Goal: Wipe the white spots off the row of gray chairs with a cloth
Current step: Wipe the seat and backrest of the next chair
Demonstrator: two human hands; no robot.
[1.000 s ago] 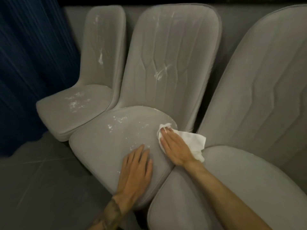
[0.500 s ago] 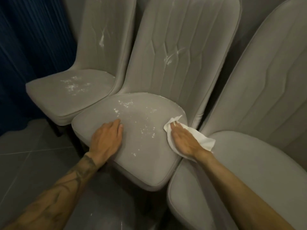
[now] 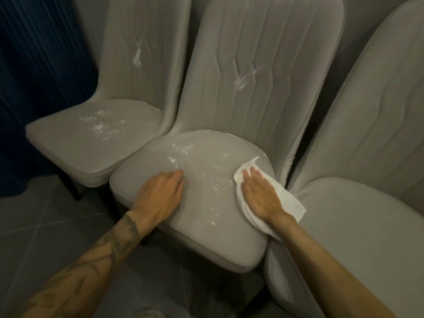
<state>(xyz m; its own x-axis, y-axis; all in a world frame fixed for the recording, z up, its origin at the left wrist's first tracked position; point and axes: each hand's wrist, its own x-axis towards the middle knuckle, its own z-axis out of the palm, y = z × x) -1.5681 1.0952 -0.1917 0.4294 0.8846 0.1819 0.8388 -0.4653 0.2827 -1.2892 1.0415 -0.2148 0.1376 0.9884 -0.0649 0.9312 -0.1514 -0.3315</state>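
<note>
Three gray chairs stand side by side. The middle chair point(image 3: 206, 237) has white spots point(image 3: 181, 150) scattered on its seat and a white smear on its backrest. My right hand point(image 3: 259, 196) lies flat, fingers straight, pressing a white cloth point(image 3: 289, 203) onto the right edge of that seat. On the seat's left part my left hand point(image 3: 160, 196) rests palm down. The left chair point(image 3: 68, 152) carries white spots on its seat and a streak on its backrest. No spots show on the right chair point(image 3: 355, 226).
A dark blue pleated curtain point(image 3: 41, 76) hangs at the left. Gray floor tiles point(image 3: 41, 226) lie in front of the chairs. The chairs stand tight together against a gray wall.
My left hand slid from the seat's front to its left part. The right hand with the cloth stays at the seat's right edge. The view came closer and lower.
</note>
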